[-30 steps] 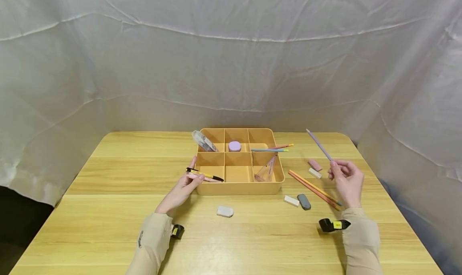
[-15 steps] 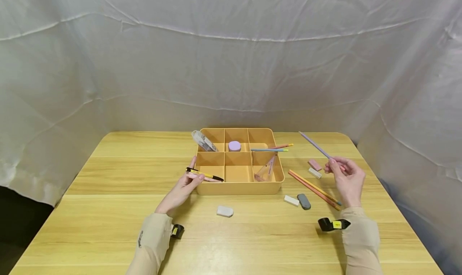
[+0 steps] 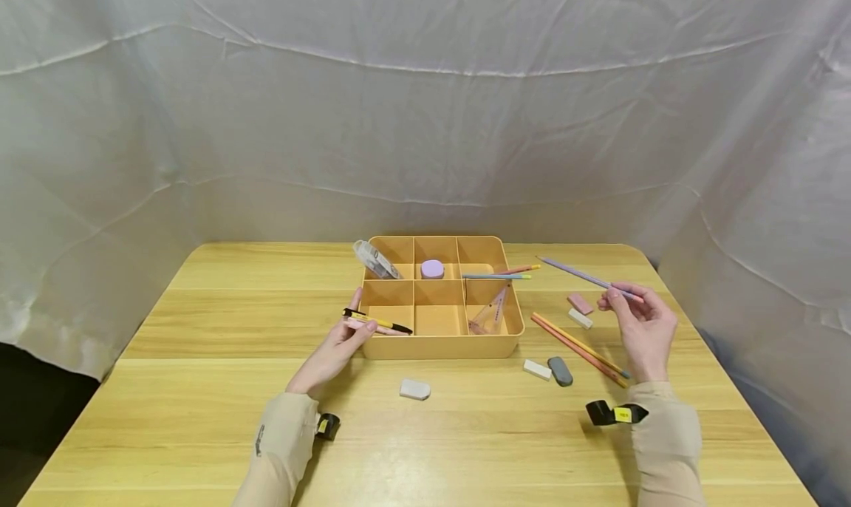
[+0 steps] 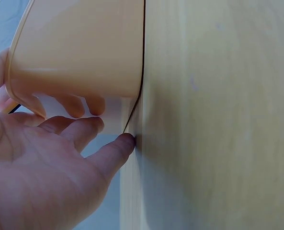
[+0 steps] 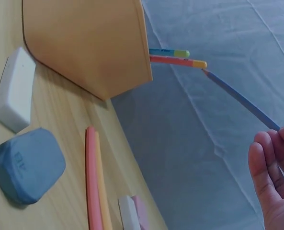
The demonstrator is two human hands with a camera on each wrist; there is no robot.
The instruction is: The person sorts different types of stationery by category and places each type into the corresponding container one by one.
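My left hand (image 3: 335,348) holds the front left corner of an orange six-compartment box (image 3: 442,348), thumb over the rim. In the left wrist view its fingers (image 4: 112,154) lie along the box's outer side. A yellow and black pen (image 3: 382,322) and a pale pink pen (image 3: 357,325) lie across that corner by the thumb. My right hand (image 3: 645,333) pinches a purple pencil (image 3: 577,272) near its rear end, above the table right of the box. Its tip points left towards a red pencil (image 5: 175,61) and a blue pencil (image 3: 492,276) sticking out of the box.
Orange and yellow pencils (image 3: 578,348), a pink eraser (image 3: 580,304), white erasers (image 3: 537,370) and a dark grey eraser (image 3: 560,372) lie right of the box. A whitish eraser (image 3: 415,389) lies in front. The box holds a set square (image 3: 490,316), a lilac block (image 3: 432,270) and a clear-grey device (image 3: 375,259).
The purple pencil has swung from pointing up and left to lying flatter, its tip moving left and down towards the box. The left hand and box have stayed still.
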